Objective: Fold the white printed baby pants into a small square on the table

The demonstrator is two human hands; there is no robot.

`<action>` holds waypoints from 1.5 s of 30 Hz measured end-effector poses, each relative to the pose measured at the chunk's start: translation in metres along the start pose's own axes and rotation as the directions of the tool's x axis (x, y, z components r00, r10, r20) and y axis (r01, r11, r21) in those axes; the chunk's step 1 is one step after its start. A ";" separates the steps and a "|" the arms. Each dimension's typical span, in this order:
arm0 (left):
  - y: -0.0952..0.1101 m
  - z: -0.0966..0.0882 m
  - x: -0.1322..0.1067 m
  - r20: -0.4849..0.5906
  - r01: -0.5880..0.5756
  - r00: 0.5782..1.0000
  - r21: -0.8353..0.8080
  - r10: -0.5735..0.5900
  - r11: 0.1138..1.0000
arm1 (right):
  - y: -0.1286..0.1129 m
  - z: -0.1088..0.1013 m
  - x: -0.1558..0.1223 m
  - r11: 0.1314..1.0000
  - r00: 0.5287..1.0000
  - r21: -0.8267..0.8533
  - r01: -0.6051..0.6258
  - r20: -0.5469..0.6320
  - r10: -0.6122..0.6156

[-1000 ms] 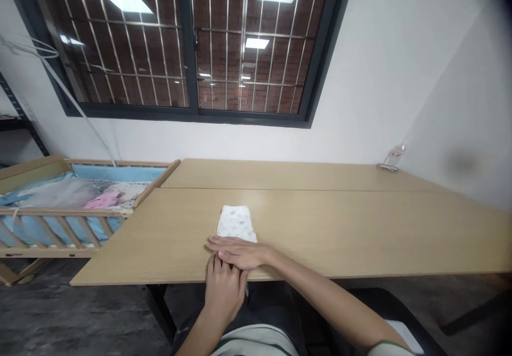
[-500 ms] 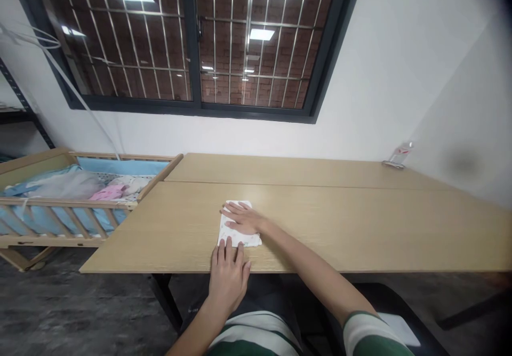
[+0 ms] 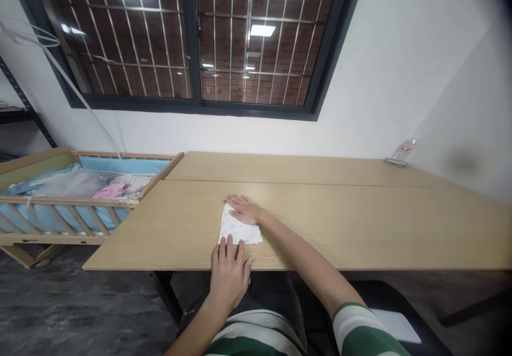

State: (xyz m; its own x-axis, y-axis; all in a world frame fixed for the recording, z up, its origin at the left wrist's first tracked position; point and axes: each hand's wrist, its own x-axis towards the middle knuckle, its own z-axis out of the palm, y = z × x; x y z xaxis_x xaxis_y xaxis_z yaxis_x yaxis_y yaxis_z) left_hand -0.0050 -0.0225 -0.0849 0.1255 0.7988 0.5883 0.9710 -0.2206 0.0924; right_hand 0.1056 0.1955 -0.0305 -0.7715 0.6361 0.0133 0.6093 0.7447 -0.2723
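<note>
A small white cloth [image 3: 239, 231] with a faint pattern lies flat, folded, on the wooden table [image 3: 340, 225] near its front edge. Across the cloth's far end rests my right hand [image 3: 245, 210], palm down with fingers stretched to the left. Its palm hides the cloth's top right part, and its fingers lie over the upper edge. My left hand [image 3: 229, 273] lies at the table's front edge, fingers spread and pointing away from me. Those fingertips touch the cloth's near edge.
A wooden crib [image 3: 80, 204] with blue padding and bedding stands left of the table. At the back right, a clear plastic bottle [image 3: 405, 151] stands beside a flat dark object [image 3: 396, 162]. A barred window [image 3: 196, 52] is in the wall ahead. A black chair [image 3: 384, 297] is at lower right.
My right hand has slid away from me toward the cloth's far edge, uncovering more of the cloth's middle. My left hand has stayed at the near edge.
</note>
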 end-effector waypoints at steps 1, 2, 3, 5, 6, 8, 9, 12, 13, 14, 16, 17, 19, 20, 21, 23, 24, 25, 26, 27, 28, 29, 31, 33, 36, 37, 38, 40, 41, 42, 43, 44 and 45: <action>-0.002 -0.001 0.000 0.005 -0.005 1.000 -0.008 0.005 1.000 | -0.001 0.000 -0.001 1.000 1.000 -0.011 0.004 -0.011 -0.004; -0.006 -0.002 0.001 0.013 -0.013 1.000 -0.023 0.014 1.000 | -0.003 -0.001 -0.004 1.000 1.000 -0.017 0.006 -0.030 -0.007; -0.013 -0.004 0.003 0.024 -0.028 0.999 -0.047 0.029 0.999 | -0.005 -0.003 -0.007 1.000 0.998 -0.017 0.007 -0.059 -0.008; -0.031 -0.007 0.010 0.062 -0.076 0.994 -0.128 0.085 0.989 | -0.011 -0.006 -0.018 1.000 0.989 0.000 0.007 -0.145 -0.007; -0.042 -0.009 0.015 0.085 -0.105 0.989 -0.181 0.122 0.978 | -0.016 -0.009 -0.025 1.000 0.980 0.012 0.006 -0.197 -0.004; -0.063 -0.013 0.026 0.111 -0.151 0.976 -0.275 0.188 0.949 | -0.027 -0.013 -0.043 0.999 0.958 0.035 0.015 -0.285 -0.004; -0.073 -0.015 0.032 0.108 -0.166 0.972 -0.307 0.208 0.937 | -0.033 -0.015 -0.054 0.999 0.952 0.048 0.023 -0.307 -0.008; -0.089 -0.015 0.042 0.060 -0.190 0.973 -0.338 0.222 0.922 | -0.050 -0.020 -0.085 0.994 0.961 0.088 0.057 -0.273 -0.031; -0.090 -0.013 0.043 0.051 -0.198 0.972 -0.338 0.227 0.920 | -0.056 -0.021 -0.095 0.994 0.970 0.095 0.060 -0.242 -0.036; -0.090 -0.011 0.042 0.048 -0.207 0.971 -0.335 0.236 0.919 | -0.060 -0.022 -0.105 0.994 0.977 0.097 0.055 -0.209 -0.034; -0.084 -0.008 0.038 0.054 -0.220 0.967 -0.318 0.249 0.922 | -0.068 -0.023 -0.123 0.996 0.989 0.086 0.028 -0.145 -0.015; -0.081 -0.007 0.034 0.057 -0.221 0.967 -0.305 0.250 0.926 | -0.071 -0.024 -0.131 0.997 0.993 0.076 0.016 -0.117 -0.007; -0.074 -0.008 0.027 0.054 -0.221 0.968 -0.284 0.245 0.933 | -0.075 -0.023 -0.144 0.999 0.998 0.047 0.008 -0.067 -0.004; -0.072 -0.009 0.023 0.049 -0.224 0.968 -0.279 0.247 0.934 | -0.076 -0.022 -0.150 1.000 0.999 0.029 0.012 -0.047 -0.011; -0.070 -0.012 0.019 0.048 -0.234 0.965 -0.280 0.257 0.931 | -0.077 -0.020 -0.154 1.000 0.999 0.009 0.021 -0.031 -0.020; -0.069 -0.018 0.011 0.057 -0.272 0.952 -0.294 0.301 0.916 | -0.077 -0.014 -0.161 0.999 0.999 -0.028 0.037 -0.016 -0.038; -0.070 -0.021 0.009 0.069 -0.290 0.943 -0.305 0.325 0.907 | -0.077 -0.011 -0.163 0.998 0.999 -0.040 0.043 -0.017 -0.044; -0.072 -0.024 0.006 0.083 -0.301 0.936 -0.318 0.343 0.899 | -0.077 -0.007 -0.166 0.998 0.999 -0.046 0.047 -0.024 -0.048; -0.074 -0.027 0.004 0.099 -0.302 0.931 -0.335 0.352 0.892 | -0.078 -0.004 -0.168 0.998 0.998 -0.044 0.050 -0.036 -0.052; -0.077 -0.030 0.002 0.116 -0.292 0.929 -0.356 0.352 0.888 | -0.080 -0.002 -0.170 0.998 0.997 -0.032 0.051 -0.052 -0.053; -0.079 -0.032 0.002 0.132 -0.276 0.929 -0.380 0.347 0.883 | -0.082 -0.001 -0.172 0.998 0.996 -0.013 0.054 -0.070 -0.055; -0.081 -0.033 0.001 0.149 -0.257 0.928 -0.408 0.341 0.876 | -0.084 -0.002 -0.173 0.998 0.995 0.014 0.058 -0.087 -0.057; -0.085 -0.035 0.003 0.172 -0.218 0.928 -0.469 0.331 0.856 | -0.089 -0.007 -0.175 0.995 0.992 0.077 0.058 -0.114 -0.049; -0.087 -0.036 0.009 0.181 -0.171 0.934 -0.533 0.309 0.829 | -0.092 -0.015 -0.175 0.988 0.993 0.150 0.030 -0.121 -0.012; -0.088 -0.034 0.027 0.245 -0.010 0.947 -0.625 0.208 0.781 | -0.087 -0.024 -0.167 0.961 0.986 0.272 -0.054 -0.137 0.094; -0.088 -0.033 0.035 0.286 0.056 0.942 -0.647 0.174 0.760 | -0.083 -0.025 -0.162 0.946 0.980 0.317 -0.075 -0.151 0.129; -0.087 -0.032 0.044 0.324 0.116 0.935 -0.660 0.142 0.743 | -0.079 -0.025 -0.157 0.929 0.972 0.360 -0.090 -0.171 0.160; -0.085 -0.028 0.061 0.367 0.188 0.926 -0.647 0.086 0.739 | -0.070 -0.022 -0.146 0.899 0.953 0.423 -0.110 -0.213 0.217; -0.084 -0.027 0.069 0.376 0.201 0.925 -0.613 0.058 0.764 | -0.066 -0.021 -0.141 0.891 0.942 0.437 -0.128 -0.229 0.247; -0.082 -0.024 0.077 0.385 0.210 0.923 -0.560 0.027 0.801 | -0.063 -0.019 -0.135 0.886 0.929 0.437 -0.156 -0.240 0.282; -0.081 -0.022 0.083 0.397 0.216 0.918 -0.495 -0.003 0.842 | -0.060 -0.017 -0.130 0.883 0.915 0.429 -0.189 -0.250 0.317; -0.079 -0.019 0.089 0.412 0.221 0.911 -0.429 -0.028 0.876 | -0.057 -0.015 -0.124 0.880 0.900 0.419 -0.223 -0.259 0.351; -0.077 -0.016 0.094 0.426 0.227 0.903 -0.369 -0.053 0.901 | -0.054 -0.013 -0.119 0.877 0.886 0.409 -0.252 -0.268 0.379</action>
State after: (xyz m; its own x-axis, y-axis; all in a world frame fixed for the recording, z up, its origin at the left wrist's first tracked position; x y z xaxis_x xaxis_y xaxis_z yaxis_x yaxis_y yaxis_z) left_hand -0.0711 0.0610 -0.0237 0.1489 0.9715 0.1845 0.8283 -0.2244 0.5133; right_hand 0.1671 0.0818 -0.0053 -0.4031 0.9000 0.1659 0.6541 0.4101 -0.6356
